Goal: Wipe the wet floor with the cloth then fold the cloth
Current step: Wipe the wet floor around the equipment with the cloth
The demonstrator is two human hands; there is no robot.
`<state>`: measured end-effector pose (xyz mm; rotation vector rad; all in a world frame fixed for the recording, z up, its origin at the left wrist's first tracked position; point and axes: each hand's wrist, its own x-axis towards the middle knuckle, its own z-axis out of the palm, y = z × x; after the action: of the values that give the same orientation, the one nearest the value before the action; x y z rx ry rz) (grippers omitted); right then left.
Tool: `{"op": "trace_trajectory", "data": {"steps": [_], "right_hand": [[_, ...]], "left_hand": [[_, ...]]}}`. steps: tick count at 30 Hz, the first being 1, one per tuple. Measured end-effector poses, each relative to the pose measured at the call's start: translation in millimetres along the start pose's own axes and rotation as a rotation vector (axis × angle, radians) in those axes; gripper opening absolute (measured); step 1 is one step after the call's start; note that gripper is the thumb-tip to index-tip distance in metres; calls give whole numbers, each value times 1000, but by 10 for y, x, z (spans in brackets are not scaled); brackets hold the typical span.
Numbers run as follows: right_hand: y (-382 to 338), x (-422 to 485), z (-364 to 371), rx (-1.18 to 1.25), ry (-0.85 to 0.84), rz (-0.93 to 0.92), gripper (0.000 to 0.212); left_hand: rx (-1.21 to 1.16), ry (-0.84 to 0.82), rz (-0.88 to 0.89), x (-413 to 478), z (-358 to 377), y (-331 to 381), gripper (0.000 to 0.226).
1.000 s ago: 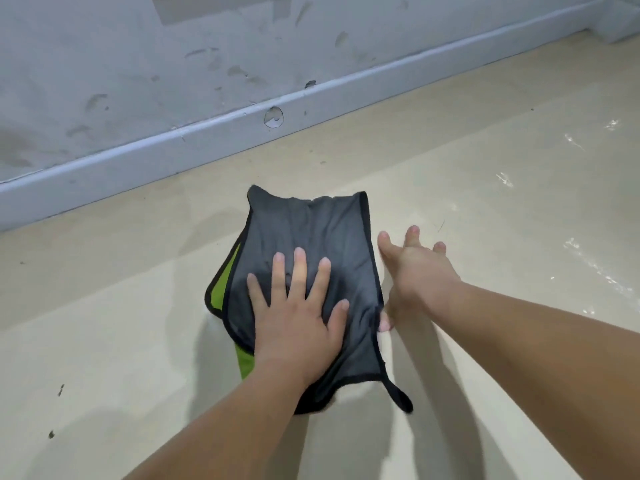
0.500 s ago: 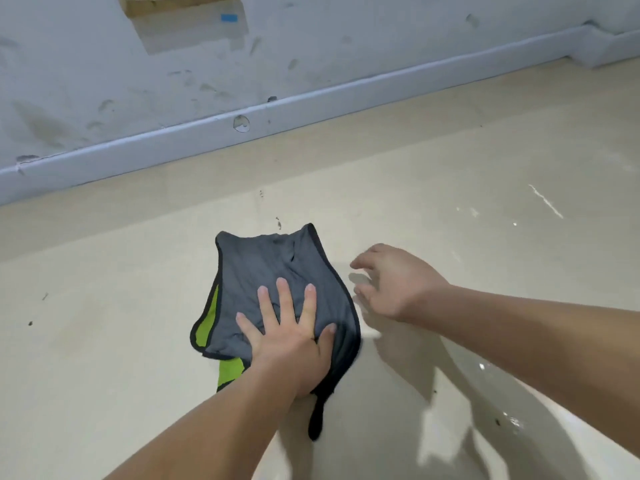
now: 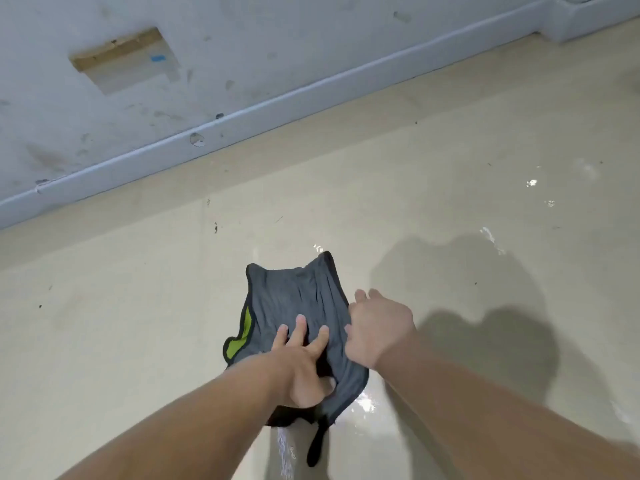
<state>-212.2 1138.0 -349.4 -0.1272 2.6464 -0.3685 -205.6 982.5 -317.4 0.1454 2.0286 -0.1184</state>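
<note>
The floor (image 3: 121, 341) fills the lower three quarters of the frame, pale beige and glossy; a grey-blue wall (image 3: 277, 36) with a skirting board (image 3: 242, 123) runs diagonally across the top, and a taped patch (image 3: 124, 58) sits on it at the upper left. A wet sheen (image 3: 485, 306) spreads over the floor at the right and lower centre, with bright glints just below the cloth; so the wiping looks to be the step in hand, and by that sheen it is not finished.

The cloth (image 3: 298, 299) lies bunched on the floor just below the centre of the frame, grey side up, black-edged, with a green underside (image 3: 242, 334) showing at its left and a black loop (image 3: 317, 445) trailing toward the bottom edge.

The left hand (image 3: 301, 362) presses flat on the near part of the cloth, fingers spread wide, gripping nothing; the right hand (image 3: 377, 327) rests at the cloth's right edge, fingers loosely extended, and whether it pinches the hem or only touches it I cannot tell.

The next move, as I judge it, calls for pushing the cloth rightward and nearer, across the remaining water, with the palm kept flat; folding would come after, and would want both hands on the corners.
</note>
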Motion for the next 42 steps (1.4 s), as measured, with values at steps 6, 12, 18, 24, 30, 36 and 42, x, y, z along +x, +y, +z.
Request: {"op": "trace_trajectory", "data": {"steps": [6,12,18,24,30,36,42], "right_hand": [[121,-35,-281,17,-245,70,47],[-18,92,-396,-11,-326,92,38],[41,184,-427,101,-324,166,32],[-36,395,-612,272,-32,278,22],[-81,586,-672,293,109,355,61],[-239,1211,-829,209,75,313,100],[-436,1899,-1126,140,-92,347,146]], "left_hand": [[199,-84,28,-203,-300,18,79],[353,-109,72,122,-508,-72,81],[264,280,211,796,-630,-360,86],[235,782,348,1362,-797,-317,91],[388,723,808,1178,-370,-732,85],[349,823,680,1753,-1315,-1403,78],[30,872,258,1766,-1323,-1406,80]]}}
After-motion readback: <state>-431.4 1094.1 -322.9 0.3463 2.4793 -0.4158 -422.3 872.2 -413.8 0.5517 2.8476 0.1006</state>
